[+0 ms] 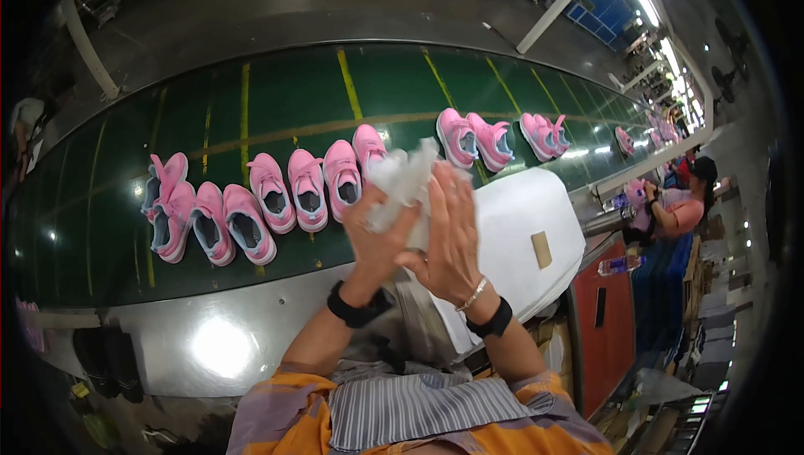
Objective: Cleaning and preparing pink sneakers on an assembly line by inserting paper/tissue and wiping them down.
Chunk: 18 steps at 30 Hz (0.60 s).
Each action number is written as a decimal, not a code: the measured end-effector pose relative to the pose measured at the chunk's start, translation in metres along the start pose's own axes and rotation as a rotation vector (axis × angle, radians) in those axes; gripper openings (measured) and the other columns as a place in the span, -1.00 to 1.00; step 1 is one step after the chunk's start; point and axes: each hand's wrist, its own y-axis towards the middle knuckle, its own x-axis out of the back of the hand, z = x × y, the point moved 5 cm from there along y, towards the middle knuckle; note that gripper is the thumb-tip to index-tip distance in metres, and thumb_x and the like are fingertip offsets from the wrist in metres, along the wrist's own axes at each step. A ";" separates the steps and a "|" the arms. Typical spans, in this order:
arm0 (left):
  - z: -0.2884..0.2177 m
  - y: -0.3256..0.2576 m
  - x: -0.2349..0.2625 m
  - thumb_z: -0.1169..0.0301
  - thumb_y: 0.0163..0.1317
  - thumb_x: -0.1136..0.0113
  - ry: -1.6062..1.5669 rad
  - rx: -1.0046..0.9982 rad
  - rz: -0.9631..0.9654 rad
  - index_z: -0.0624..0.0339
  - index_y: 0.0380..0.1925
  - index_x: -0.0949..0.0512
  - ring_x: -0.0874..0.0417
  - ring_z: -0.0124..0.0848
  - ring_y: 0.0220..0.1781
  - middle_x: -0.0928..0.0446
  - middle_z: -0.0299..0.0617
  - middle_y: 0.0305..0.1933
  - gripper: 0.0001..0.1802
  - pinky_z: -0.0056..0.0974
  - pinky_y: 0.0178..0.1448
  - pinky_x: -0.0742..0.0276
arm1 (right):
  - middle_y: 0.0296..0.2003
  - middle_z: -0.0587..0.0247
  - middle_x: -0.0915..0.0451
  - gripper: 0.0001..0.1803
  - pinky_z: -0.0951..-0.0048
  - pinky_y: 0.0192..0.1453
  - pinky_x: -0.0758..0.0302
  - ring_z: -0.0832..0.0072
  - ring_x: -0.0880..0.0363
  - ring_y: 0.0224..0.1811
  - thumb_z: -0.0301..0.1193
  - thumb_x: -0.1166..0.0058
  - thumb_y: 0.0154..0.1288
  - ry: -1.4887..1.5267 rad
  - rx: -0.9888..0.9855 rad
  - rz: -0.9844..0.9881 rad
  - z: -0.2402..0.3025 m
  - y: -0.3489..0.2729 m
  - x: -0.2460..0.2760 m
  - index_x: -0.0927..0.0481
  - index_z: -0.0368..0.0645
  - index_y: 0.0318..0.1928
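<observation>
**Both hands on crumpled tissue paper above the belt's near edge**

I see my left hand (378,241) and right hand (448,237) pressing a wad of white tissue paper (402,180) between them, fingers curled around it. It hangs over the green conveyor belt (276,95), near its front edge, by the row of pink shoes (307,188). White sheets (519,237) lie to the right.

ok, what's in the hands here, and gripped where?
A crumpled wad of white tissue paper, pressed between both hands: left hand under its lower left side, right hand flat against its right side. The exact finger grip can't be told.
</observation>
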 end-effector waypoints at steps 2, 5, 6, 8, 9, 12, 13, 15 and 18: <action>0.001 -0.002 0.002 0.51 0.07 -0.35 -0.161 0.147 0.051 0.33 -0.17 -0.64 -0.60 -0.50 -0.23 -0.61 -0.31 -0.30 -0.72 -0.38 -0.15 -0.50 | 0.28 -0.22 -0.33 -0.03 0.05 0.39 -0.32 0.01 -0.42 0.31 0.16 -0.20 0.26 0.856 -0.389 0.154 -0.007 -0.002 -0.023 -0.18 -0.33 0.38; 0.001 0.007 0.010 0.50 0.03 -0.37 -0.152 0.068 -0.005 0.35 -0.09 -0.57 -0.57 -0.41 -0.07 -0.58 -0.25 -0.22 -0.61 -0.31 -0.04 -0.49 | 0.22 -0.04 -0.40 -0.02 0.23 0.32 -0.41 0.24 -0.46 0.25 0.09 -0.28 0.21 1.192 -0.560 0.319 -0.004 -0.010 -0.051 -0.19 -0.34 0.38; 0.000 0.013 0.012 0.50 0.00 -0.39 -0.115 -0.013 -0.009 0.34 0.02 -0.50 -0.54 -0.38 -0.02 -0.57 -0.23 -0.17 -0.48 -0.27 0.01 -0.47 | 0.21 0.00 -0.40 -0.03 0.26 0.32 -0.40 0.29 -0.45 0.24 0.05 -0.29 0.20 1.300 -0.624 0.394 -0.005 -0.012 -0.059 -0.19 -0.34 0.38; 0.002 0.024 0.013 0.49 -0.04 -0.42 -0.031 -0.060 0.025 0.31 0.15 -0.38 -0.51 -0.36 -0.01 -0.54 -0.20 -0.12 -0.31 -0.25 0.02 -0.47 | 0.19 0.08 -0.41 -0.05 0.31 0.31 -0.40 0.39 -0.42 0.23 -0.02 -0.32 0.18 1.515 -0.731 0.575 -0.003 -0.017 -0.071 -0.19 -0.34 0.38; 0.005 0.028 0.011 0.50 -0.05 -0.44 -0.104 -0.035 0.103 0.28 0.18 -0.33 -0.51 -0.38 -0.07 -0.51 -0.21 -0.11 -0.26 -0.26 -0.01 -0.48 | 0.18 0.09 -0.43 -0.05 0.32 0.31 -0.40 0.40 -0.43 0.22 -0.04 -0.34 0.17 1.553 -0.749 0.556 -0.007 -0.015 -0.072 -0.21 -0.33 0.38; 0.013 0.034 0.019 0.53 -0.02 -0.44 0.050 0.001 -0.060 0.24 0.10 -0.32 -0.52 -0.46 -0.20 -0.47 -0.23 -0.16 -0.33 -0.32 -0.12 -0.50 | 0.14 0.14 -0.48 -0.09 0.38 0.28 -0.42 0.41 -0.47 0.18 -0.13 -0.38 0.17 1.553 -0.730 0.530 -0.011 -0.005 -0.077 -0.23 -0.32 0.38; 0.016 0.037 0.020 0.55 0.03 -0.42 -0.031 -0.060 -0.165 0.20 -0.03 -0.33 -0.51 -0.52 -0.27 -0.45 -0.24 -0.20 -0.46 -0.38 -0.20 -0.49 | 0.13 0.17 -0.49 -0.11 0.39 0.27 -0.43 0.42 -0.47 0.18 -0.16 -0.37 0.18 1.476 -0.696 0.468 -0.013 0.002 -0.077 -0.24 -0.31 0.39; 0.031 0.043 0.020 0.55 0.03 -0.44 -0.051 -0.043 -0.260 0.20 -0.03 -0.33 -0.52 -0.52 -0.26 -0.46 -0.24 -0.20 -0.45 -0.38 -0.19 -0.49 | 0.11 0.20 -0.53 -0.19 0.40 0.25 -0.45 0.44 -0.50 0.16 -0.25 -0.36 0.21 1.381 -0.676 0.308 -0.021 0.014 -0.078 -0.28 -0.29 0.38; 0.066 0.063 0.014 0.43 0.19 -0.39 -0.076 -0.038 -0.189 0.29 -0.06 -0.43 -0.55 -0.52 -0.25 -0.53 -0.23 -0.23 -0.60 -0.37 -0.16 -0.51 | 0.08 0.18 -0.60 -0.34 0.40 0.19 -0.50 0.46 -0.55 0.12 -0.36 -0.32 0.25 1.166 -0.640 0.082 -0.047 0.025 -0.076 -0.40 -0.27 0.32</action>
